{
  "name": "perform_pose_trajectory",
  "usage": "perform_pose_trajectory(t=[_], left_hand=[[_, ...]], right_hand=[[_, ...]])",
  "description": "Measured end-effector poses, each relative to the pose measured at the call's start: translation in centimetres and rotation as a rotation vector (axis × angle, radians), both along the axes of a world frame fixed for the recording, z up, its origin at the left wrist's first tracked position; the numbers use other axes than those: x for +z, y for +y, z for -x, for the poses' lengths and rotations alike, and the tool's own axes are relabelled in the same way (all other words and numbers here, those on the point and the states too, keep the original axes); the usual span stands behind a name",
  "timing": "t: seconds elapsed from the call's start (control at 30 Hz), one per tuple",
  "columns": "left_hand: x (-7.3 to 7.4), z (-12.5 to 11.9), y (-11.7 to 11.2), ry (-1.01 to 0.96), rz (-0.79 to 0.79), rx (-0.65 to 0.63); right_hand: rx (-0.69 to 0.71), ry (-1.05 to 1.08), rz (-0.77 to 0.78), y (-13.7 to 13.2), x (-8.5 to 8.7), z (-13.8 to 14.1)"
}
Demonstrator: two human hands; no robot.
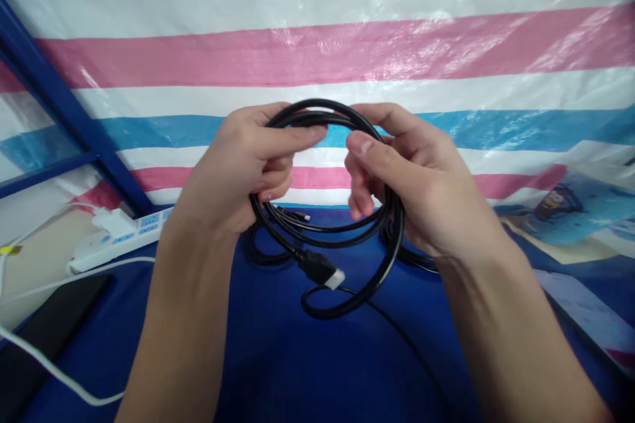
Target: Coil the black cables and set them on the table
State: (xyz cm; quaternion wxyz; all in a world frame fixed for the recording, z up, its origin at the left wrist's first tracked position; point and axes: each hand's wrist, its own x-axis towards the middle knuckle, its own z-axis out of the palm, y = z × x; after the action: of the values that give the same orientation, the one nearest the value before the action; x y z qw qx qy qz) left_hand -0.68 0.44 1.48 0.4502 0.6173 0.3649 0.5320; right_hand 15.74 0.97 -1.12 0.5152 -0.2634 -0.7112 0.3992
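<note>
A black HDMI cable (397,231) is wound into several loops and held up in front of me. My left hand (253,145) grips the upper left of the coil, thumb lying along the strands. On the upper right, my right hand (407,158) pinches the loops between thumb and fingers. The silver-tipped HDMI plug (320,269) hangs below the coil's lower left, beside a small loose loop of cable. Another thin length trails down to the right over the blue table (317,370). Further black cable (265,251) lies behind the coil on the table.
A white power strip (143,234) with a white charger (114,221) plugged in sits at left, near a flat black object (54,337) and white cords. At right are a blue printed bag (580,205) and a phone-like slab (585,310). Striped sheeting (317,53) hangs behind.
</note>
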Motion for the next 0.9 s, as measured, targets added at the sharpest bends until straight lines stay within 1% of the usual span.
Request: perform_pose_trajectory(t=[0.07,0.13,0.2,0.23,0.3,0.4,0.47,0.5,0.53,0.57,0.6,0.63,0.7,0.73,0.77,0.8,0.9], left_hand=[[0.0,0.3,0.1,-0.065,0.003,0.044],[-0.1,0.7,0.4,-0.091,0.024,0.047],[-0.3,1.3,0.8,-0.086,0.048,0.028],[-0.4,1.5,1.0,-0.080,0.053,0.029],[-0.5,1.8,1.3,-0.075,0.044,0.075],[-0.4,1.8,1.3,-0.075,-0.001,0.169],[-0.3,1.7,1.1,-0.074,-0.031,0.187],[-0.1,1.8,0.9,-0.070,-0.036,0.180],[0.0,1.9,0.6,-0.057,-0.031,0.162],[0.1,2.1,0.4,-0.036,-0.012,0.134],[0.2,2.3,0.1,-0.014,0.010,0.098],[0.3,2.6,-0.2,0.001,0.033,0.056],[0.6,3.0,-0.8,-0.009,0.060,-0.014],[0.7,3.2,-0.9,-0.037,0.053,-0.032],[0.7,3.2,-1.0,-0.071,0.038,-0.034],[0.7,3.1,-1.0,-0.111,0.019,-0.020],[0.5,2.6,-0.4,-0.238,-0.012,0.043]], right_hand=[[0.065,0.110,0.070,0.2,-0.1,0.4],[0.129,0.179,0.145,0.6,-0.3,0.7],[0.125,0.186,0.198,0.9,-0.6,0.8],[0.094,0.153,0.197,1.1,-0.8,0.9],[-0.011,0.006,0.133,1.1,-1.2,1.1],[-0.244,-0.286,-0.075,0.7,-1.6,1.3],[-0.394,-0.425,-0.204,0.3,-1.5,1.2],[-0.439,-0.463,-0.244,0.1,-1.3,1.0],[-0.442,-0.486,-0.266,-0.1,-1.0,0.6],[-0.394,-0.488,-0.270,-0.2,-0.7,0.2],[-0.296,-0.467,-0.255,-0.2,-0.3,-0.4],[-0.160,-0.416,-0.224,-0.3,0.0,-0.9],[0.107,-0.250,-0.141,-0.4,0.5,-1.6],[0.191,-0.160,-0.103,-0.5,0.5,-1.6],[0.225,-0.083,-0.075,-0.7,0.5,-1.5],[0.218,-0.020,-0.066,-0.9,0.4,-1.1],[0.072,0.104,-0.093,-1.4,-0.2,0.8]])
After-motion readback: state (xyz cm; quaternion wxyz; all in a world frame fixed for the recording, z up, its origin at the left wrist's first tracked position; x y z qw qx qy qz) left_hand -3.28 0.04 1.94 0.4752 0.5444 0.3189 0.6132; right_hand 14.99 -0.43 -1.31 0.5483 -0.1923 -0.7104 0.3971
